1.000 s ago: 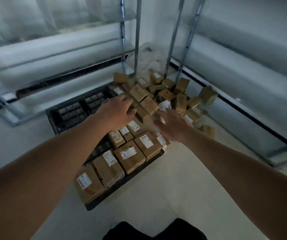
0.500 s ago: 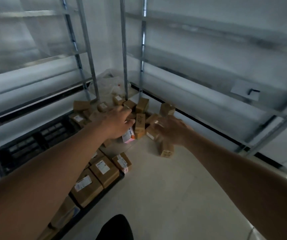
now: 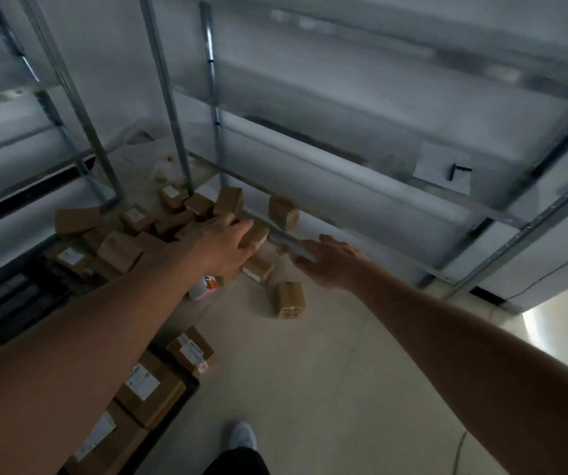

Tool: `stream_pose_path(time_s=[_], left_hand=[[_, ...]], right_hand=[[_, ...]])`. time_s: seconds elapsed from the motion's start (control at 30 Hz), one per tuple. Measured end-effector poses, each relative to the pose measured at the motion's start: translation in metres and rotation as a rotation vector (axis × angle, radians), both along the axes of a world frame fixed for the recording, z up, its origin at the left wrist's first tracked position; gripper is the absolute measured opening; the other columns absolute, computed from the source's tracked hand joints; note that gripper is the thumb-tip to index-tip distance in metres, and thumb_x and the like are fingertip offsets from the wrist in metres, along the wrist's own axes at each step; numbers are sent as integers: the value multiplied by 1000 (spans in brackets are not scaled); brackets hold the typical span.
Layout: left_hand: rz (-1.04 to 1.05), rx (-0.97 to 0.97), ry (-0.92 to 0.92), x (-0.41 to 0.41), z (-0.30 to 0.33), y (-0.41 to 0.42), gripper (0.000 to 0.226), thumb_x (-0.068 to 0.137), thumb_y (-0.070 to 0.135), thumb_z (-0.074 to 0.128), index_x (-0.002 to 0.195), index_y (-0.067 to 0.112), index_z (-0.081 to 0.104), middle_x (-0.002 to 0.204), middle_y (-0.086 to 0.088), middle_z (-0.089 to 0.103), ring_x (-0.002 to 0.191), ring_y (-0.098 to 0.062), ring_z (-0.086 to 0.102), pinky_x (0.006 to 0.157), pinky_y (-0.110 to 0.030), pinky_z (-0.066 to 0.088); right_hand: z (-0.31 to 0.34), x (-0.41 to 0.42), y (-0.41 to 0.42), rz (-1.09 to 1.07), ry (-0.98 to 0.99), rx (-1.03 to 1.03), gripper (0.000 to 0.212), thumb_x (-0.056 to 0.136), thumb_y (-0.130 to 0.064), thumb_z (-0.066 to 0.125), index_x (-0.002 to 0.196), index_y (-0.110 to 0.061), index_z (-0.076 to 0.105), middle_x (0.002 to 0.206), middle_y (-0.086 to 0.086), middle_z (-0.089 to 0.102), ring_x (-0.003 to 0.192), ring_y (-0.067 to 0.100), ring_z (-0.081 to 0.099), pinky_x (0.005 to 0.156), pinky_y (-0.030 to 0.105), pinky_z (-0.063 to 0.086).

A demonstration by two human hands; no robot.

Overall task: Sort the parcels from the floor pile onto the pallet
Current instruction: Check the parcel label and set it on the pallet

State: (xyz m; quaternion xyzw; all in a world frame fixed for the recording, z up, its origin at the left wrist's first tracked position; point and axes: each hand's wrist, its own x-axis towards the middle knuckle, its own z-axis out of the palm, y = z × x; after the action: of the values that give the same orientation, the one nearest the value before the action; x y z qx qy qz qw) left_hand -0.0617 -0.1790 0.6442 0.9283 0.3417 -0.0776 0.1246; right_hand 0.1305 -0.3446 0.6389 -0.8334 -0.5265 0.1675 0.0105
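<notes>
Head-worn view, downward over hands (image 3: 224,245)

Both hands reached farther, left hand (image 3: 227,246) perhaps touching parcel (image 3: 256,234)

Metal shelving (image 3: 361,173) holds a paper sheet (image 3: 443,168).

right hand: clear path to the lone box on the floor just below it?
Probably yes. The right hand is open and empty, and the lone box lies apart from the pile on bare floor, nothing over it. The left hand is off to the side.
</notes>
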Motion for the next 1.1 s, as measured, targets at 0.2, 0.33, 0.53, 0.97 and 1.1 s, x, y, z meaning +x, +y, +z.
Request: stream_pose_path(time_s=[0.2,0.33,0.53,0.97,1.1], left_hand=[[-39,-79,37,74,-32,65,69,97,71,34,157,39,22,162,-9,29,144,-38,34,108,-54,35],[-20,-140,86,121,-52,96,70,100,68,36,160,39,17,164,-10,26,147,-38,31,110,-54,34],[48,-198,157,205,-110,136,68,101,66,35,159,32,26,161,-11,30,143,-38,38,107,-53,39],[267,-400,269,352,-325,184,69,107,52,37,163,32,3,161,-15,27,145,-38,35,113,-54,37],[339,-466,324,364,-435,206,69,106,50,38,163,27,8,156,-16,32,137,-39,42,108,-53,41]], right_hand=[[-37,66,55,-56,58,-136,71,99,-78,29,162,-45,26,170,5,28,152,36,33,119,51,33],[-63,112,85,-83,106,-206,71,99,-78,27,162,-44,27,171,3,26,153,35,32,118,51,33],[-127,202,137,-17,206,-307,69,102,-75,25,163,-44,24,174,4,18,157,33,24,123,50,24],[-359,358,242,79,397,-522,64,102,-66,33,162,-43,27,165,8,32,147,38,38,118,48,32],[-459,369,260,83,434,-595,65,101,-67,31,162,-43,25,164,9,33,145,41,40,117,51,35]])
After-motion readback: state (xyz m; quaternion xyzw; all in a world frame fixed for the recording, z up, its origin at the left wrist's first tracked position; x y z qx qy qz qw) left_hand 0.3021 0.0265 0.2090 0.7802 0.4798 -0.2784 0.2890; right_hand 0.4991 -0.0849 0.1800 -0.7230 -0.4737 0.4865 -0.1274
